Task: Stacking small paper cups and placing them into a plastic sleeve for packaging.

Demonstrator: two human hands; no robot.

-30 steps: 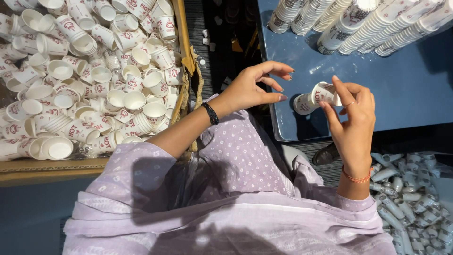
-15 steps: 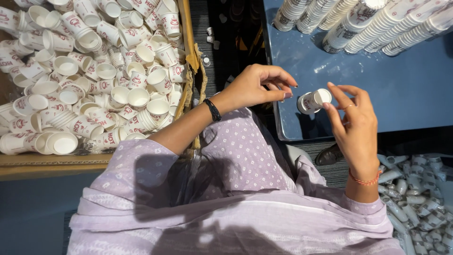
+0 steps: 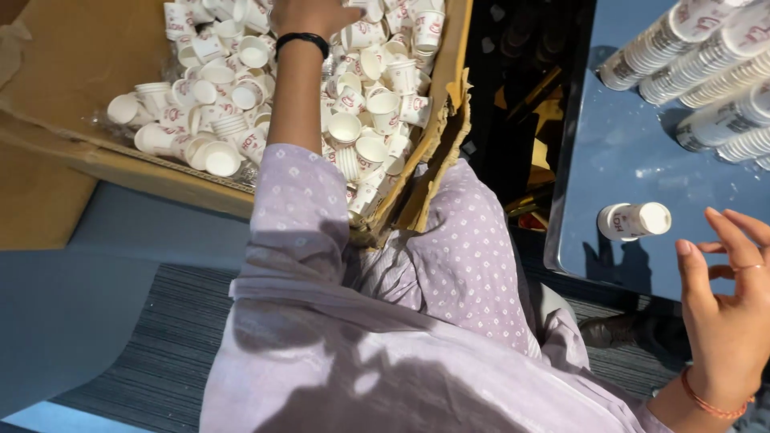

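Note:
My left hand (image 3: 311, 13) reaches into a cardboard box (image 3: 120, 164) full of loose white paper cups (image 3: 365, 120). It rests among the cups at the top edge of the view, a black band on its wrist, and its fingers are cut off. My right hand (image 3: 734, 313) hovers at the lower right with its fingers spread and nothing in it. Just to its upper left, a short stack of white cups (image 3: 634, 220) lies on its side on the blue table (image 3: 634, 160), apart from the hand.
Long stacks of white cups (image 3: 698, 48) lie in rows at the table's far right. A dark gap (image 3: 521, 104) separates the box's torn side from the table. My lap in lilac dotted cloth (image 3: 465, 256) fills the middle, above a grey striped floor (image 3: 152, 337).
My left hand has swung away from the right hand and into the box of cups. My right hand has let go of the short cup stack, which now lies on the table.

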